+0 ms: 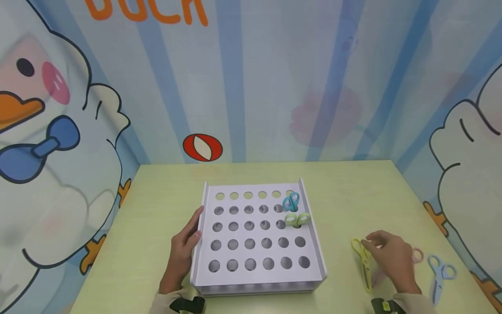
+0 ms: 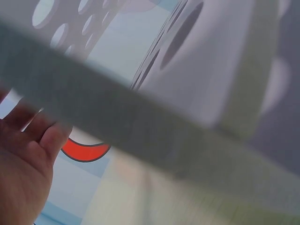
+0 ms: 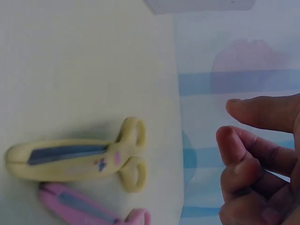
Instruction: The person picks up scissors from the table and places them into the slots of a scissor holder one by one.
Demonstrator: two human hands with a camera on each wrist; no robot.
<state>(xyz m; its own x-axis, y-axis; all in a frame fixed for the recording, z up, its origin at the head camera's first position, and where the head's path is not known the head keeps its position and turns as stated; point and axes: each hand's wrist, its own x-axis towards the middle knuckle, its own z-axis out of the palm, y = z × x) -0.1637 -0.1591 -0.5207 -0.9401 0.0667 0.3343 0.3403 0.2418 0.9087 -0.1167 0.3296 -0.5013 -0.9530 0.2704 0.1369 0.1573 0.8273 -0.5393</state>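
Left hand (image 1: 183,250): touching the left wall of the white holed rack (image 1: 240,279), probably steadying it; index finger and thumb showing at the rim, other fingers hidden, curl impossible to tell.

Teal scissors (image 1: 291,204): standing in the rightmost hole, second row from the back, handles upward, apparently for easy grasping.

Green scissors (image 1: 297,220): standing likewise, one hole nearer.

Yellow scissors (image 3: 77,171): lying on the pale table (image 1: 341,196), handles pointing toward the far side.

Right hand (image 1: 390,258): hovering near those handles, leaving a narrow thumb-to-index gap, holding nothing.

Pink scissors (image 3: 75,208): lying partly beneath that hand.

Blue scissors (image 1: 439,275): lying farthest right.
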